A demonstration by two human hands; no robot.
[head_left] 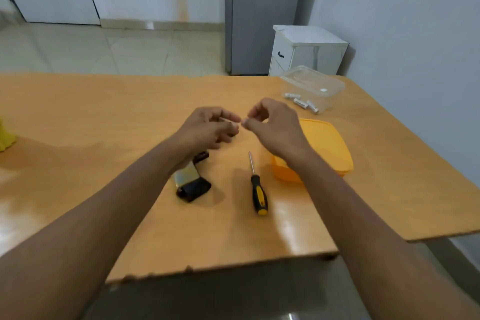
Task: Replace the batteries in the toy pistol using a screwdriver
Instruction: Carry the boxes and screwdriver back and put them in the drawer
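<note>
Black-and-silver toy pistol [191,182] lies at 6 o'clock under left hand [207,128]. Clear plastic box [313,87] holds white batteries [302,102]. Right hand [272,125] fingertips pinched; contents unclear.

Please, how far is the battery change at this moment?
Done, it seems: the screwdriver lies unused on the table and the toy pistol rests beside it, so the cover is probably already opened. In hand: both hands, left hand and right hand, meet over something small, too small to identify. Left: batteries still wait in the clear container; fitting them and closing the cover look undone.
</note>
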